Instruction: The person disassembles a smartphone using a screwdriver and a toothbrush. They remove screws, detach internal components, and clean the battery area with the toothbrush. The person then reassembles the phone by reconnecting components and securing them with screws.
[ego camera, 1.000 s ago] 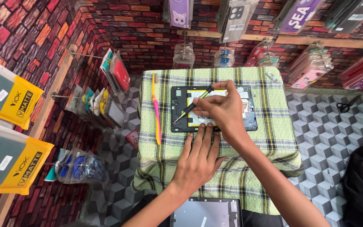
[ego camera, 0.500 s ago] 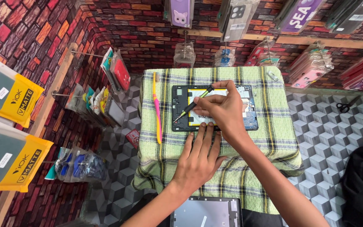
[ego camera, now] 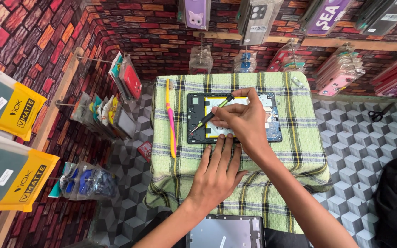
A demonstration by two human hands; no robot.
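1. Here, our right hand (ego camera: 242,121) pinches a screwdriver (ego camera: 210,115), its tip on the opened tablet (ego camera: 274,131).
2. Our left hand (ego camera: 217,172) lies flat, fingers together, touching the tablet's near edge on the checked cloth (ego camera: 295,151).

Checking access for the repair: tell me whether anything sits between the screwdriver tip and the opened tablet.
Nothing visible does. The right hand holds the screwdriver with its tip on the tablet; the left hand rests at the near edge, clear of it.

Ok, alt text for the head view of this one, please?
A right hand works a yellow-and-black screwdriver into an opened black tablet on a green plaid cloth, while the left hand steadies the tablet's near edge. A pink-and-yellow toothbrush lies alongside.
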